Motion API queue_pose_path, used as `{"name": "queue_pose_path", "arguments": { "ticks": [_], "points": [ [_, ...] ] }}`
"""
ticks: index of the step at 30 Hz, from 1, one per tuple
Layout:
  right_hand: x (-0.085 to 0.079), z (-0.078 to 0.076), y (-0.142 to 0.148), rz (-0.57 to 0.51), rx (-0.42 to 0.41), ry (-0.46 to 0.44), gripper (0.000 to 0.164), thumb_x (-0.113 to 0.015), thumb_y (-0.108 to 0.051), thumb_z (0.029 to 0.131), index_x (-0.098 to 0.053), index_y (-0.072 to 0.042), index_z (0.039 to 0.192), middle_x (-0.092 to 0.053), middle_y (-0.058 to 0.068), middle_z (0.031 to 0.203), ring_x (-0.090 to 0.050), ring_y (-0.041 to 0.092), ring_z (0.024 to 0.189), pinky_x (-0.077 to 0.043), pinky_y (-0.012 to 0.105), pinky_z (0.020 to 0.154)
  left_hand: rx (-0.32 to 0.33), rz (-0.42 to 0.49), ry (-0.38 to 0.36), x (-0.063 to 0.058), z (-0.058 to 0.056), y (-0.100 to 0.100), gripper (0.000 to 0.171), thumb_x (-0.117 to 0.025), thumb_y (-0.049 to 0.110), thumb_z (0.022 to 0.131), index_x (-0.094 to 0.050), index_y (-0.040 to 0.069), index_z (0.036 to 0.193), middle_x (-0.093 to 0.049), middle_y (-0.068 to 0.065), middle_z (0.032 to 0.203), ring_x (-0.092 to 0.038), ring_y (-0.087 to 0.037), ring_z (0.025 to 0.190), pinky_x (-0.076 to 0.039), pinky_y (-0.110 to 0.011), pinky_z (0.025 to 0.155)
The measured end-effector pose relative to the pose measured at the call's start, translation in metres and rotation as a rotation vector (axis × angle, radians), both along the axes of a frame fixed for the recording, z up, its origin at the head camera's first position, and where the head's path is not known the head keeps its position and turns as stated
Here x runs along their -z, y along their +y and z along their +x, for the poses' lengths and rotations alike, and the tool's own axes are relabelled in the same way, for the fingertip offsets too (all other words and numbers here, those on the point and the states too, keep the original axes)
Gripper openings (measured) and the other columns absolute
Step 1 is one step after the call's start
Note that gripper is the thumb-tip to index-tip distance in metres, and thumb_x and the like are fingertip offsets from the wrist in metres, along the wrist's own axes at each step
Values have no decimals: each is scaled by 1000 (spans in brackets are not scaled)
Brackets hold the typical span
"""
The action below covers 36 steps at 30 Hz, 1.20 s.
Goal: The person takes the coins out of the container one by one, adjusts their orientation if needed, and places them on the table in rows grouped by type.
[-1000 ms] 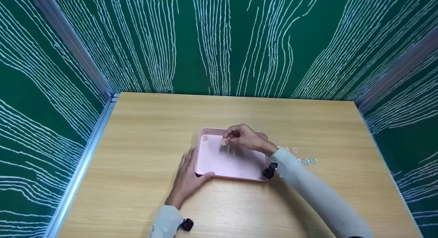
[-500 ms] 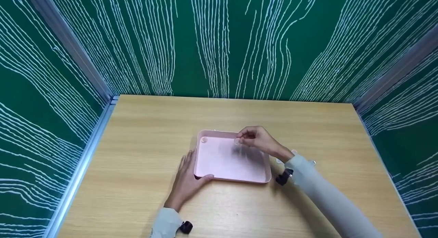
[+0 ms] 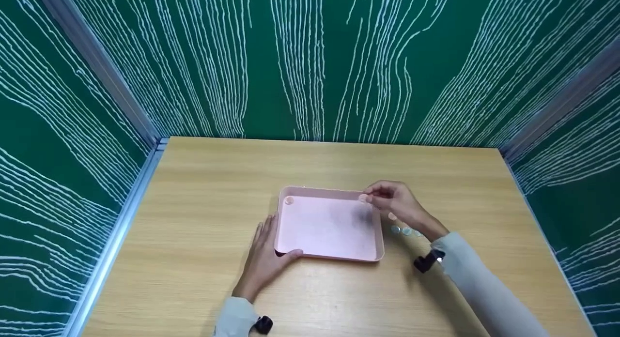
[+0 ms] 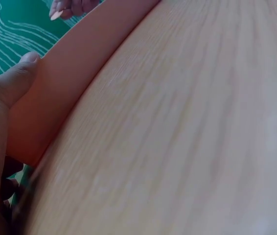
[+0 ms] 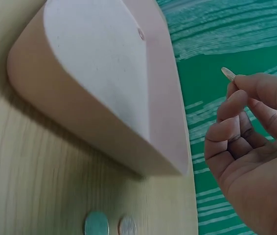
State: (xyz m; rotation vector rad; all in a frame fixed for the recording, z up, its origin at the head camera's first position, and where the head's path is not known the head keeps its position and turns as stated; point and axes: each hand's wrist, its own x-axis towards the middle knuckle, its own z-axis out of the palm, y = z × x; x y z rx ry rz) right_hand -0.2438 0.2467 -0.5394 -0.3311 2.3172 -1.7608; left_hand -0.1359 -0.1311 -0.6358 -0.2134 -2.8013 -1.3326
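Observation:
A shallow pink tray (image 3: 329, 256) lies on the wooden table, with a small round coin (image 3: 289, 200) inside at its far left corner. My left hand (image 3: 266, 259) holds the near left corner, fingers along the left wall and thumb (image 4: 21, 73) at the front rim. Pinched between the thumb and index finger of my right hand (image 3: 397, 204) is a thin copper-coloured coin (image 5: 228, 74), held up over the tray's far right corner. Close to the tray's right side lie several coins on the table, among them a silvery one (image 3: 407, 231) and a copper-coloured one (image 3: 392, 216).
The wooden table (image 3: 193, 182) runs back to green panels (image 3: 266, 85) with white wavy lines, which also stand at both sides. Metal frame posts (image 3: 106, 66) mark the corners. My right forearm covers part of the table beside the coins.
Still pinching the coin, my right hand has travelled right, from over the tray's far middle to its far right corner. My left hand stays at the near left corner.

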Motion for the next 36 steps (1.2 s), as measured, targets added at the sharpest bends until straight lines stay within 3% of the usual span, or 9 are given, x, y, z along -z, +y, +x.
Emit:
{"name": "queue_pose_path", "arguments": {
  "ticks": [6, 13, 16, 27, 36],
  "points": [
    [4, 7, 30, -7, 69, 18, 21, -76, -1, 102, -75, 8, 121, -78, 16, 115, -70, 17, 93, -62, 21, 81, -3, 0, -1, 1, 1, 1, 124, -85, 69, 86, -24, 8, 176, -26, -24, 179, -17, -52, 166, -19, -69, 133],
    [15, 16, 65, 26, 144, -15, 30, -78, -14, 105, -74, 5, 128, -75, 10, 112, -66, 17, 88, -61, 27, 75, -12, 4, -22, 0, 1, 1, 123, -86, 66, 87, -22, 12, 177, -23, -21, 180, -15, -48, 167, -15, -66, 135],
    [21, 21, 79, 56, 181, -32, 35, -78, -17, 105, -72, 5, 132, -75, 7, 115, -66, 17, 94, -62, 26, 81, -14, 8, -27, 0, 1, 1, 123, -86, 66, 86, -22, 13, 177, -22, -21, 181, -14, -47, 168, -14, -65, 136],
    [44, 40, 127, 58, 298, -88, 41, -75, -19, 108, -67, 6, 139, -74, 1, 110, -65, 14, 88, -59, 22, 72, -9, 23, -10, 2, 1, 1, 120, -86, 64, 88, -25, 12, 177, -25, -22, 180, -15, -51, 166, -18, -70, 133],
    [57, 45, 150, 189, 326, -43, 30, -72, -11, 108, -71, 6, 133, -74, 9, 106, -62, 14, 80, -55, 24, 63, -20, 14, -5, 3, 2, -1, 122, -84, 71, 87, -25, 13, 177, -24, -20, 181, -15, -50, 167, -19, -71, 132]
  ]
}}
